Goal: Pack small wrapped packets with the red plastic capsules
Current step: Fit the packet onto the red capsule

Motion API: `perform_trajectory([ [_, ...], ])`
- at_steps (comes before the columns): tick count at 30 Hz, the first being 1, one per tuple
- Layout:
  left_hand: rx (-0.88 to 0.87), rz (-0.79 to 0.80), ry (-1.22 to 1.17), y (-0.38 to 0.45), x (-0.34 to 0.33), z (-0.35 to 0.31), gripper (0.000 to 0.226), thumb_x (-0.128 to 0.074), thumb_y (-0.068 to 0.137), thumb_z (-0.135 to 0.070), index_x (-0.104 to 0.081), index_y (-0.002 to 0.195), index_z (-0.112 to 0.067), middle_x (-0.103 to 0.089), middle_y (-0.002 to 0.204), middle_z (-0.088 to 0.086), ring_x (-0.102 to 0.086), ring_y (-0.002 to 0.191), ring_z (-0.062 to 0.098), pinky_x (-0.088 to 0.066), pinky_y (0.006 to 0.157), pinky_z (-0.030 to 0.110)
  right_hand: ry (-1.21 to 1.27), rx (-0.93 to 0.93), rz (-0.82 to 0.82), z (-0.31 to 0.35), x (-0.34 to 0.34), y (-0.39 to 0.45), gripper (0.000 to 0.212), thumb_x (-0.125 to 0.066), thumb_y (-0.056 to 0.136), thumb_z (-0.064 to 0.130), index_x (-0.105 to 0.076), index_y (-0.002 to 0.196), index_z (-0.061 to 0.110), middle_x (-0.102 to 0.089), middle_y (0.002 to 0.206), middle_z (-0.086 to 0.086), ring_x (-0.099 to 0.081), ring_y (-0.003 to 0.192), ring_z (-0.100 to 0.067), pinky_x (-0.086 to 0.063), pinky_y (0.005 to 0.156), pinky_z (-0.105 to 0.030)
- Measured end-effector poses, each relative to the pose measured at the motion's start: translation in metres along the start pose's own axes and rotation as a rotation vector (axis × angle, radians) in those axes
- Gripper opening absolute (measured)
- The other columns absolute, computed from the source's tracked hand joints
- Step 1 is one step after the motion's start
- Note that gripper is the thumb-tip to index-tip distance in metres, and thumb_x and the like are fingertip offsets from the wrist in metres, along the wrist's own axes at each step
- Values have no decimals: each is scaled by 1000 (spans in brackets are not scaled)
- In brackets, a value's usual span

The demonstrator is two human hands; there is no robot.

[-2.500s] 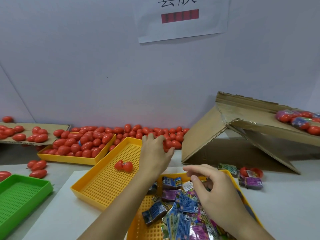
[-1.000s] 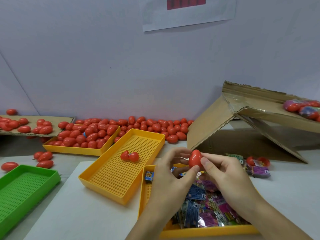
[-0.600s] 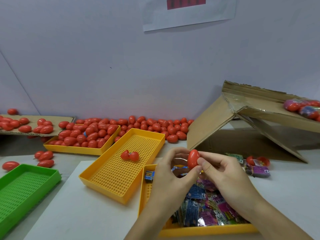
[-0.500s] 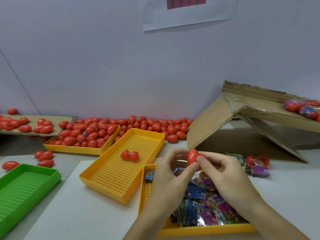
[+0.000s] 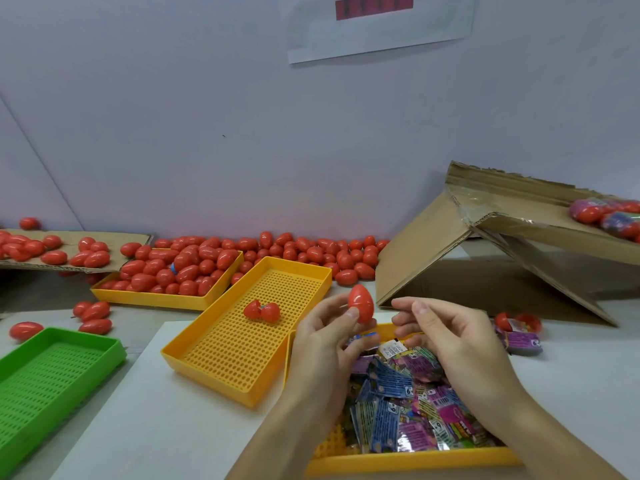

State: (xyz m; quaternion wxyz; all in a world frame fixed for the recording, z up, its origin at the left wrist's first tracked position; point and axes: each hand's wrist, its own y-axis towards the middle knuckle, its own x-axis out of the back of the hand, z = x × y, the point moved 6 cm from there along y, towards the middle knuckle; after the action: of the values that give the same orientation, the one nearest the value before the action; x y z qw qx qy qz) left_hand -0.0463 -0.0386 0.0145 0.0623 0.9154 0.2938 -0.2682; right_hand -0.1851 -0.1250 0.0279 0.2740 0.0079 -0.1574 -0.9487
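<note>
White tabletop, lilac wall behind. My left hand (image 5: 322, 337) pinches a closed red capsule (image 5: 361, 303) above the near tray of wrapped packets (image 5: 408, 403); my right hand (image 5: 446, 337) hovers beside, loosely curled, empty. Capsule: probably light, rigid, slippery; grip across its middle.

The left hand (image 5: 323, 336) pinches a closed red capsule (image 5: 361, 303) upright between thumb and fingertips, above the near yellow tray (image 5: 412, 460) heaped with small wrapped packets (image 5: 401, 407). The right hand (image 5: 446, 336) hovers just beside the capsule, fingers loosely curled, apart from it. An opened capsule (image 5: 261, 311) lies in the middle yellow tray (image 5: 207, 356). Behind, another yellow tray (image 5: 152, 299) brims with red capsules (image 5: 183, 266). A green tray (image 5: 52, 368) sits left; a torn cardboard box (image 5: 426, 251) stands right.
</note>
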Motion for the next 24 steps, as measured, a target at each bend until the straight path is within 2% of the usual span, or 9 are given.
perform_trajectory([
  [5,-49,-182,64,5,16,-2,25,-67,89,-4,-64,114,0,-68,114,19,-72,87,20,-57,70,27,-203,64,-18,8,2,-2,23,-59,96,12,-73,106,28,-75,86,15,-70,83,-1,-52,72,-11],
  [7,-53,-213,82,5,20,-2,23,-69,89,-6,-65,112,-5,-69,109,17,-72,78,18,-56,63,25,-409,121,-28,11,7,-2,21,-64,93,15,-74,105,30,-73,83,21,-66,86,4,-52,73,-9],
  [9,-42,-227,89,6,23,0,21,-68,89,-6,-64,110,-10,-69,92,13,-65,61,15,-51,50,22,-658,196,0,16,9,-1,20,-66,92,16,-75,101,31,-66,88,26,-63,88,4,-53,77,-14],
  [11,-26,-227,99,7,25,1,20,-67,90,-6,-62,109,-10,-65,74,7,-57,52,12,-43,41,21,-816,188,79,15,9,1,18,-65,93,18,-74,95,33,-61,88,26,-58,88,3,-51,89,-28],
  [12,-25,-221,113,8,24,2,19,-67,89,-6,-63,108,-9,-63,71,5,-56,53,12,-40,40,21,-876,168,129,13,9,0,17,-63,93,22,-72,91,37,-58,88,26,-54,90,4,-44,95,-33],
  [14,-35,-208,142,9,23,2,18,-68,89,-7,-64,106,-8,-62,73,2,-57,57,12,-38,40,21,-1003,118,249,5,8,-1,13,-58,93,39,-69,86,38,-55,89,25,-45,97,6,-30,100,-33],
  [18,-50,-197,173,8,22,1,17,-68,88,-8,-65,105,-8,-63,75,0,-58,59,11,-38,40,21,-1133,30,384,-3,8,-6,43,-55,81,71,-71,93,34,-52,91,21,-34,100,-1,-28,91,-34],
  [21,-47,-195,182,8,22,1,16,-67,88,-8,-66,104,-10,-64,73,-2,-57,59,11,-38,41,22,-1140,4,402,-2,8,-6,29,-59,86,62,-71,101,41,-51,97,21,-37,105,-9,-35,95,-36],
  [24,-42,-185,184,7,21,2,16,-67,88,-7,-66,104,-10,-64,71,-2,-57,59,11,-39,42,22,-1124,49,369,0,9,-4,17,-58,93,48,-72,103,45,-53,98,25,-42,106,-7,-35,101,-34],
])
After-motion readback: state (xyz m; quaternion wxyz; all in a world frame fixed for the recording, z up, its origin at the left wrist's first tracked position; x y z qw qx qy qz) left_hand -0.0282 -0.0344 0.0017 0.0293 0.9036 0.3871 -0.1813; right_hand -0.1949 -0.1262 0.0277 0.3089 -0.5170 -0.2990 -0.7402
